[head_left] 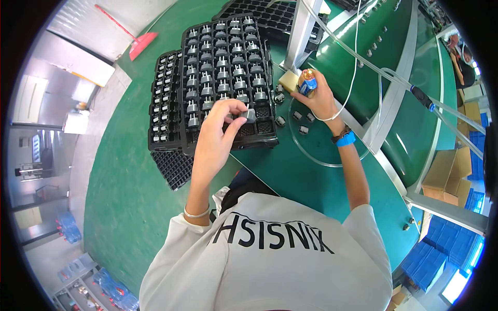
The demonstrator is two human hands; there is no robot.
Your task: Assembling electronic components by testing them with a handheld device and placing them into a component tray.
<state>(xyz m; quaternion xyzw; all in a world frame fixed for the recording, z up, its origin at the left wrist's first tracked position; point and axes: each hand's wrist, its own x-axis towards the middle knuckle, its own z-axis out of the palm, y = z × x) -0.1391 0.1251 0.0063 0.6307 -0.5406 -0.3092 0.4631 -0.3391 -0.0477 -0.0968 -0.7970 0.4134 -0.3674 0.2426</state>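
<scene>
My left hand is over the near right corner of a black tray, its thumb and fingers pinched on a small grey plug. Rows of similar pronged plugs fill most of that tray; several pockets near the hand hold none. My right hand is closed around a blue cylinder with an orange and copper-coloured end, whose kind I cannot make out. Beside it a pale yellow block lies on the green table. Several loose plug parts are scattered between my hands.
A second filled tray sits left, with an unfilled tray below. A metal post and white cable are near my right hand. A green conveyor carries small parts. A screwdriver-like tool hangs right; another person is beyond.
</scene>
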